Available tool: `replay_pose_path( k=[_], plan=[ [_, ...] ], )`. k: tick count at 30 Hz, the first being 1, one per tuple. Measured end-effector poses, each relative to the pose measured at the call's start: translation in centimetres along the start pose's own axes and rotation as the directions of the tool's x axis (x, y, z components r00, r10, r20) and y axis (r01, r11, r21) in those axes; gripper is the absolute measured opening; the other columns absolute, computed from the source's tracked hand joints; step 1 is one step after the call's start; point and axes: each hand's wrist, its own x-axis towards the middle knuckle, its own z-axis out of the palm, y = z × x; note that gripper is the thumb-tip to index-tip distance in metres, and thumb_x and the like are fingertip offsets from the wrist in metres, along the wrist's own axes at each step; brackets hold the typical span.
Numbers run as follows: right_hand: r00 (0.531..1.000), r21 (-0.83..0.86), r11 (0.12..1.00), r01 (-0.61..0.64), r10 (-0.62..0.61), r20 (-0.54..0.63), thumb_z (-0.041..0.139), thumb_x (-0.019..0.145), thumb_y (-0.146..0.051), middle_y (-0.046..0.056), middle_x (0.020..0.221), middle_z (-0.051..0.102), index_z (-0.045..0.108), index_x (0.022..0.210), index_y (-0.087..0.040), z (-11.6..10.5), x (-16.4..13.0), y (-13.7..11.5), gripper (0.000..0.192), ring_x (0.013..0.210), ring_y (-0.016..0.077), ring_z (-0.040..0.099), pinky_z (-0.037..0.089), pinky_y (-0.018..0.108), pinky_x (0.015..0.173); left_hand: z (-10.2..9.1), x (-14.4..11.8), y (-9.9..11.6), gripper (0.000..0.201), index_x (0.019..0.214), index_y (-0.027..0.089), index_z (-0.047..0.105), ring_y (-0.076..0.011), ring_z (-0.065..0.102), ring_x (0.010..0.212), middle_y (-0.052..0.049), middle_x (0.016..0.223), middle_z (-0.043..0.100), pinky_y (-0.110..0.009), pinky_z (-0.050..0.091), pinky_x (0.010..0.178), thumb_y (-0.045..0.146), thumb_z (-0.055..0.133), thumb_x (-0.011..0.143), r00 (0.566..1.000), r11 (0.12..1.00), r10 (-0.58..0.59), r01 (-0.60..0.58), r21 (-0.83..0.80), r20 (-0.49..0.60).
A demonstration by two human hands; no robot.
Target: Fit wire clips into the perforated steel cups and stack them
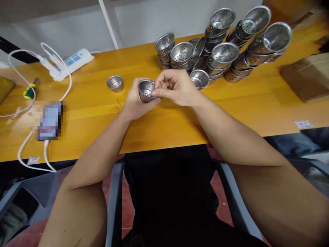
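My left hand [133, 103] cradles a small perforated steel strainer cup [146, 90] from below, just above the yellow wooden table [180, 120]. My right hand [174, 87] is closed with its fingertips pinched at the cup's right rim; whatever is between them is too small to see. A thin curved wire piece [117, 107] lies on the table to the left of my left hand. A single steel cup [115, 83] stands alone further left.
Many stacked strainer cups [223, 51] are piled at the back right. A white power strip [73, 61] with white cables, a phone [50, 120] and a green-yellow screwdriver [30, 90] lie on the left. A cardboard box [307, 77] sits at the right.
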Motion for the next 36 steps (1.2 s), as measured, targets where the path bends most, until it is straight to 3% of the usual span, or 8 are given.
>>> replay_pose_path(
  k=[7, 12, 18, 22, 26, 31, 34, 36],
  plan=[
    [1.000, 0.005, 1.000, 0.006, -0.006, -0.011, 0.119, 0.080, -0.092, -0.001, 0.082, 0.066, 0.079, 0.100, -0.028, 0.3, 0.0, 0.1, 0.078, 0.078, 0.0229, 0.066, 0.067, 0.039, 0.068, -0.1, -0.1, -0.4, 0.093, 0.158, 0.042, 0.062, -0.0282, 0.083, 0.109, -0.005, 0.135, 0.084, -0.058, 0.076, 0.092, 0.093, 0.107, 0.094, 1.000, 0.999, -0.020, 0.020, 0.026, 0.009],
    [0.991, -0.091, 0.996, 0.006, -0.018, -0.131, 0.117, 0.082, -0.094, 0.004, 0.109, 0.075, 0.081, 0.118, -0.032, 0.3, 0.1, 0.7, 0.079, 0.079, 0.0225, 0.066, 0.069, 0.041, 0.070, -0.2, 0.3, -0.4, 0.096, 0.155, 0.040, 0.064, -0.0297, 0.086, 0.114, -0.006, 0.138, 0.088, -0.061, 0.079, 0.097, 0.096, 0.107, 0.091, 0.998, 0.999, -0.041, 0.042, 0.009, -0.040],
    [0.987, -0.257, 0.963, 0.077, -0.110, -0.118, 0.110, 0.086, -0.098, 0.011, 0.136, 0.079, 0.088, 0.123, -0.034, -0.1, -0.3, 0.8, 0.077, 0.096, 0.0281, 0.073, 0.074, 0.046, 0.086, -1.1, 0.2, -1.9, 0.113, 0.152, 0.044, 0.064, -0.0301, 0.083, 0.119, -0.001, 0.141, 0.088, -0.068, 0.078, 0.107, 0.110, 0.109, 0.071, 0.962, 0.969, -0.239, 0.245, 0.032, -0.132],
    [0.986, -0.312, 0.940, 0.140, -0.162, -0.047, 0.107, 0.092, -0.095, 0.013, 0.142, 0.079, 0.091, 0.123, -0.035, -0.2, -0.5, 0.7, 0.070, 0.114, 0.0340, 0.078, 0.075, 0.051, 0.099, -1.2, 0.0, -2.2, 0.115, 0.156, 0.042, 0.061, -0.0308, 0.081, 0.122, -0.003, 0.143, 0.086, -0.068, 0.074, 0.113, 0.109, 0.107, 0.075, 0.966, 0.977, -0.198, 0.208, 0.049, -0.167],
    [0.975, -0.374, 0.904, 0.205, -0.221, 0.002, 0.098, 0.106, -0.089, 0.014, 0.139, 0.078, 0.092, 0.118, -0.033, -0.1, -0.6, 0.8, 0.058, 0.139, 0.0414, 0.078, 0.072, 0.058, 0.118, -1.0, 0.0, -1.0, 0.109, 0.161, 0.041, 0.056, -0.0295, 0.079, 0.127, -0.003, 0.145, 0.083, -0.064, 0.071, 0.117, 0.101, 0.106, 0.085, 0.976, 0.980, -0.187, 0.194, 0.050, -0.112],
    [0.973, -0.417, 0.881, 0.225, -0.222, 0.057, 0.094, 0.111, -0.085, 0.013, 0.135, 0.080, 0.093, 0.120, -0.032, 0.3, -0.6, 1.5, 0.053, 0.141, 0.0416, 0.079, 0.067, 0.062, 0.130, -0.6, 0.1, -0.8, 0.108, 0.163, 0.039, 0.051, -0.0275, 0.079, 0.134, -0.004, 0.154, 0.082, -0.064, 0.072, 0.125, 0.104, 0.100, 0.091, 0.959, 0.955, -0.280, 0.282, 0.089, -0.039],
    [0.970, -0.425, 0.877, 0.225, -0.243, 0.013, 0.096, 0.107, -0.088, 0.015, 0.142, 0.081, 0.093, 0.122, -0.034, 0.1, -0.5, 1.6, 0.056, 0.143, 0.0441, 0.077, 0.066, 0.064, 0.130, -0.1, 0.1, -2.2, 0.127, 0.170, 0.046, 0.044, -0.0322, 0.082, 0.140, -0.007, 0.161, 0.078, -0.066, 0.078, 0.121, 0.113, 0.102, 0.079, 0.984, 0.987, -0.163, 0.162, -0.020, -0.076],
    [0.962, -0.463, 0.866, 0.188, -0.258, -0.093, 0.100, 0.105, -0.086, 0.014, 0.147, 0.082, 0.092, 0.121, -0.037, -0.8, -0.3, 1.4, 0.052, 0.147, 0.0455, 0.073, 0.065, 0.066, 0.132, 0.0, 0.1, -2.8, 0.139, 0.175, 0.048, 0.040, -0.0385, 0.081, 0.152, -0.011, 0.174, 0.071, -0.065, 0.080, 0.119, 0.113, 0.107, 0.072, 0.983, 0.989, -0.149, 0.145, -0.041, -0.111]
  ],
)
